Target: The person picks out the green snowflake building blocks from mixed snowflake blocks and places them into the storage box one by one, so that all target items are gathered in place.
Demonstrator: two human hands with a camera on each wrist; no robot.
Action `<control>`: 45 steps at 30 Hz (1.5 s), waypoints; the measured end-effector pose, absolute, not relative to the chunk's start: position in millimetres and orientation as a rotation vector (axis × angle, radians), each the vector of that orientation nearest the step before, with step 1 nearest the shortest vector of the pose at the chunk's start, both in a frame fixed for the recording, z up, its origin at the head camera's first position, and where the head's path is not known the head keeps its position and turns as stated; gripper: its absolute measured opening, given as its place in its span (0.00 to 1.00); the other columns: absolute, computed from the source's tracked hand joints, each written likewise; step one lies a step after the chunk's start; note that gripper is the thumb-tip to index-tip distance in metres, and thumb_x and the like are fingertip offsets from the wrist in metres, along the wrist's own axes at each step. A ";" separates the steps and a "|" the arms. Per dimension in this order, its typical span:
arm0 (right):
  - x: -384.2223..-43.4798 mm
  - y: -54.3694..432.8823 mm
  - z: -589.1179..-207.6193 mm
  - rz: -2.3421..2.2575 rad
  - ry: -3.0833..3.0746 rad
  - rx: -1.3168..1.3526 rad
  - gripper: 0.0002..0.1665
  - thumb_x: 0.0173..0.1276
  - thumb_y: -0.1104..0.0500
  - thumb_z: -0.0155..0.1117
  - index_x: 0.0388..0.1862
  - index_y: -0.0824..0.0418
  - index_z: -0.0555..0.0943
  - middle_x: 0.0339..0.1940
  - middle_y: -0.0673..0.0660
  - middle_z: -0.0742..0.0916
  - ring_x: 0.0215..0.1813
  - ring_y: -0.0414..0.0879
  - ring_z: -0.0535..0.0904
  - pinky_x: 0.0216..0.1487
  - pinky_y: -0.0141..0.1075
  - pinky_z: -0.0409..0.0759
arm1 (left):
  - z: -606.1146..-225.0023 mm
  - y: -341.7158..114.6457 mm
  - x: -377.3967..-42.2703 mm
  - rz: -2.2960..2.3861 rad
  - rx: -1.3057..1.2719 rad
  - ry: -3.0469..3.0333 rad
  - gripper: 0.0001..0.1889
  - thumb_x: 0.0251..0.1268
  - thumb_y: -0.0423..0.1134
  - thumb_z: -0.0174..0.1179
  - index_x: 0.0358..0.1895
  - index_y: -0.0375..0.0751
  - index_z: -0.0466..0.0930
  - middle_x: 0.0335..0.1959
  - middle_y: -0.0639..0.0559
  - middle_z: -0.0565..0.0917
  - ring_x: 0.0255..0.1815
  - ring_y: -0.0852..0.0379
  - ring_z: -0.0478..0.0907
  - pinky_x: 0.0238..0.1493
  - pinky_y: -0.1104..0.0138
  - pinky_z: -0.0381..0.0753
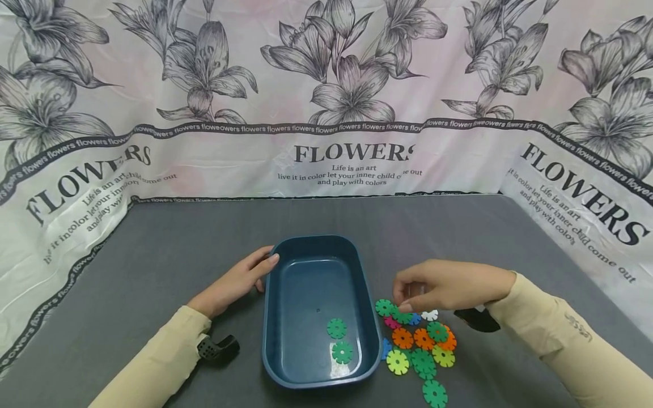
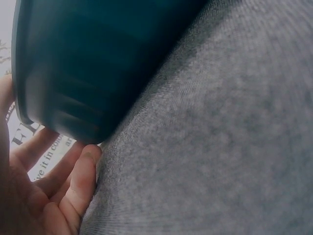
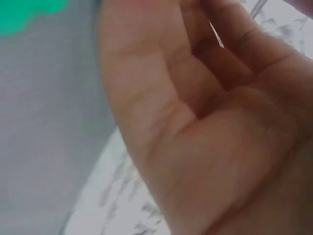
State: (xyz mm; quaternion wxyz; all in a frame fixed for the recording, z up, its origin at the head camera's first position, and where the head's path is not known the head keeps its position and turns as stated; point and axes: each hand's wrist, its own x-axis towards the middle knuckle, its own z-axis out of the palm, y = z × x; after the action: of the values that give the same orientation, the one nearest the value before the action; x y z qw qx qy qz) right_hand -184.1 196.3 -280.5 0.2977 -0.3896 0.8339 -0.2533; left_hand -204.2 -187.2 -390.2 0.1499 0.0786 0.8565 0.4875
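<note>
My left hand [image 1: 240, 282] holds the far left corner of a dark blue plastic tray [image 1: 272, 340], its thumb at the rim and its fingers against the outer wall. In the left wrist view those fingers [image 2: 80, 183] touch the tray's side [image 2: 73, 73] near its base. Two green notched discs, one upper [image 1: 336, 328] and one lower [image 1: 342, 352], lie inside. My right hand [image 1: 433, 285] hovers with bent fingers over the far edge of a disc pile, just above a green disc [image 1: 402, 315]. Nothing shows between its fingers; the fingertips are partly hidden.
Right of the tray lie several loose discs: orange [image 1: 403, 338], yellow-green [image 1: 397, 362], white [image 1: 430, 315], pink [image 1: 391, 322] and more green ones [image 1: 435, 393]. All stand on a grey cloth table [image 1: 204, 226]. A flower-printed curtain [image 1: 214, 158] encloses the back and sides.
</note>
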 end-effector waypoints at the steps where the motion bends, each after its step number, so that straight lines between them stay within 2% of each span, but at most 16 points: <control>1: -182.7 203.6 -285.7 -0.689 2.230 -1.006 0.07 0.70 0.47 0.60 0.38 0.47 0.77 0.31 0.50 0.83 0.31 0.41 0.78 0.31 0.32 0.76 | -389.8 -187.2 -204.2 1.400 0.228 2.462 0.32 0.67 0.68 0.44 0.71 0.61 0.58 0.52 0.50 0.75 0.40 0.52 0.74 0.51 0.55 0.69; 7: -171.1 239.8 -311.7 -0.712 2.324 -0.881 0.13 0.64 0.51 0.67 0.42 0.53 0.76 0.33 0.49 0.80 0.32 0.38 0.75 0.30 0.32 0.74 | -388.8 -187.5 -204.5 1.392 0.242 2.462 0.33 0.68 0.68 0.44 0.72 0.60 0.57 0.54 0.50 0.74 0.39 0.52 0.74 0.50 0.55 0.69; 10: -164.5 250.4 -321.6 -0.703 2.354 -0.880 0.17 0.61 0.49 0.70 0.45 0.51 0.75 0.38 0.47 0.79 0.36 0.37 0.74 0.33 0.32 0.75 | -389.4 -187.4 -204.9 1.390 0.242 2.465 0.33 0.67 0.68 0.44 0.72 0.60 0.57 0.54 0.50 0.74 0.39 0.52 0.74 0.50 0.55 0.69; 14: -158.0 256.0 -333.4 -0.676 2.392 -0.946 0.18 0.61 0.48 0.70 0.46 0.48 0.75 0.42 0.45 0.77 0.38 0.36 0.72 0.37 0.31 0.74 | -391.4 -188.3 -205.1 1.388 0.246 2.470 0.32 0.67 0.69 0.43 0.71 0.64 0.57 0.55 0.52 0.74 0.39 0.51 0.75 0.50 0.56 0.69; 19: -156.1 255.6 -341.3 -0.695 2.407 -0.977 0.15 0.63 0.51 0.68 0.45 0.48 0.74 0.40 0.46 0.75 0.37 0.37 0.70 0.36 0.28 0.72 | -393.3 -190.5 -204.6 1.400 0.245 2.474 0.31 0.67 0.70 0.42 0.71 0.67 0.57 0.54 0.53 0.74 0.39 0.51 0.75 0.49 0.57 0.69; 28: -159.2 257.8 -340.9 -0.697 2.423 -0.917 0.18 0.61 0.52 0.70 0.46 0.50 0.74 0.40 0.48 0.74 0.36 0.36 0.70 0.36 0.30 0.74 | -391.8 -189.3 -205.0 1.394 0.250 2.454 0.32 0.67 0.69 0.42 0.71 0.67 0.56 0.55 0.53 0.74 0.39 0.51 0.75 0.48 0.58 0.70; 33: -167.4 261.7 -341.8 -0.746 2.409 -0.894 0.19 0.59 0.55 0.71 0.44 0.53 0.71 0.32 0.49 0.75 0.30 0.35 0.69 0.29 0.30 0.72 | -389.0 -187.8 -204.4 1.391 0.263 2.467 0.32 0.68 0.68 0.43 0.72 0.64 0.56 0.55 0.51 0.74 0.39 0.51 0.74 0.49 0.57 0.69; 37: -175.7 265.2 -339.3 -0.818 2.361 -0.828 0.19 0.62 0.54 0.69 0.47 0.55 0.71 0.29 0.51 0.77 0.27 0.36 0.71 0.28 0.32 0.73 | -388.1 -187.2 -203.6 1.395 0.270 2.466 0.32 0.68 0.67 0.43 0.72 0.62 0.57 0.55 0.51 0.74 0.38 0.51 0.74 0.49 0.56 0.70; 40: -185.6 263.0 -334.0 -0.904 2.277 -0.781 0.20 0.65 0.55 0.66 0.52 0.58 0.72 0.37 0.56 0.80 0.30 0.39 0.75 0.31 0.34 0.77 | -388.4 -186.8 -203.3 1.397 0.275 2.469 0.31 0.68 0.67 0.44 0.71 0.63 0.57 0.54 0.51 0.75 0.38 0.51 0.75 0.48 0.56 0.70; 42: -193.4 257.7 -327.9 -0.967 2.226 -0.749 0.21 0.66 0.56 0.65 0.56 0.60 0.73 0.48 0.61 0.80 0.40 0.43 0.80 0.38 0.36 0.79 | -388.4 -187.0 -202.8 1.398 0.276 2.473 0.31 0.68 0.67 0.44 0.71 0.63 0.58 0.53 0.51 0.75 0.38 0.52 0.75 0.48 0.57 0.70; 45: -205.2 245.0 -316.0 -1.053 2.154 -0.673 0.25 0.66 0.57 0.65 0.60 0.62 0.72 0.60 0.63 0.75 0.54 0.51 0.79 0.50 0.42 0.79 | -388.6 -187.6 -202.4 1.403 0.281 2.472 0.30 0.69 0.66 0.43 0.71 0.63 0.58 0.54 0.51 0.75 0.38 0.52 0.75 0.48 0.57 0.70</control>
State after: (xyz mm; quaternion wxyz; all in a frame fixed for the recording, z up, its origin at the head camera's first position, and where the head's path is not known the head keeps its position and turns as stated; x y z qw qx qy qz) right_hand -205.2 245.0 -316.0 0.3198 -0.2559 0.8196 -0.4006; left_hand -202.4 -187.6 -388.6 0.1422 0.0974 0.8567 0.4862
